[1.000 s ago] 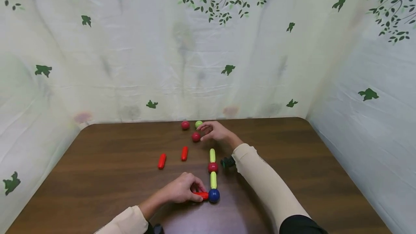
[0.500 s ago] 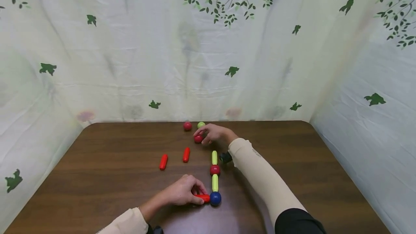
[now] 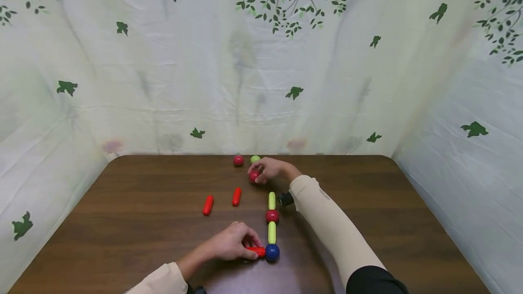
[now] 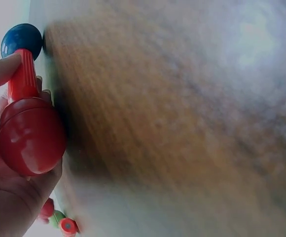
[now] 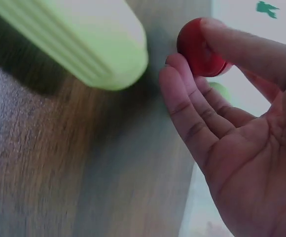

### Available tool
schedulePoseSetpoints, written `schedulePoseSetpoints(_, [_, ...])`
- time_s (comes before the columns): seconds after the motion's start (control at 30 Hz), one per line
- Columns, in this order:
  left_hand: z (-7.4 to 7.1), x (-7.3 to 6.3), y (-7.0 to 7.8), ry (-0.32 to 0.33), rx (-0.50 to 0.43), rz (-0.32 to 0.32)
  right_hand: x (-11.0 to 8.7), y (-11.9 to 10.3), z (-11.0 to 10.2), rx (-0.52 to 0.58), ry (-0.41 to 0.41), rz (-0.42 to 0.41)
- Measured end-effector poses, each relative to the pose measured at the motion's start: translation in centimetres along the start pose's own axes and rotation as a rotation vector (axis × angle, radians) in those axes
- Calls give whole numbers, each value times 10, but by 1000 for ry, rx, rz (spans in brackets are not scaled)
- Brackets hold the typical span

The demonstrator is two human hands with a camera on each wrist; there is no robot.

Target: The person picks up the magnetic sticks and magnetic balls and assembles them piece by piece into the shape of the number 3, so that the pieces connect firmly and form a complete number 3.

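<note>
Right hand pinches red ball, beyond far yellow rod.
Head view, 12 = away: red ball at right hand's 8–9 o'clock, 10–11 o'clock from far yellow rod; that rod's long axis runs 12–6. Right hand is nearer to it. Left hand pinches red rod, axis 3–9, 3 o'clock end touching blue ball. Can't tell if red ball is off table.
</note>
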State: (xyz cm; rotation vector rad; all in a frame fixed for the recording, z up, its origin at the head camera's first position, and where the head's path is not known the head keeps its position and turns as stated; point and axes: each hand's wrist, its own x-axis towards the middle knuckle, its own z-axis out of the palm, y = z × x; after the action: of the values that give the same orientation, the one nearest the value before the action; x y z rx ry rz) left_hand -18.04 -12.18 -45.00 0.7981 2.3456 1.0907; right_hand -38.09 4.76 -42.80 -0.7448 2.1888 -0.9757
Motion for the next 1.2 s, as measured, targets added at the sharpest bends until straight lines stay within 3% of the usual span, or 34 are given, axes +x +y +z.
schedulePoseSetpoints(0.23, [-1, -1, 2, 15, -3, 11, -22, 2, -2, 59, 107, -37])
schedulePoseSetpoints(0.57, [-3, 0, -1, 29, 19, 42, -50, 17, 14, 199, 299, -147])
schedulePoseSetpoints(0.97, [2, -2, -1, 42, 19, 62, -61, 46, 35, 355, 437, -94])
schedulePoseSetpoints(1.2, [3, 1, 0, 35, 29, 66, -64, 57, 40, 368, 453, -87])
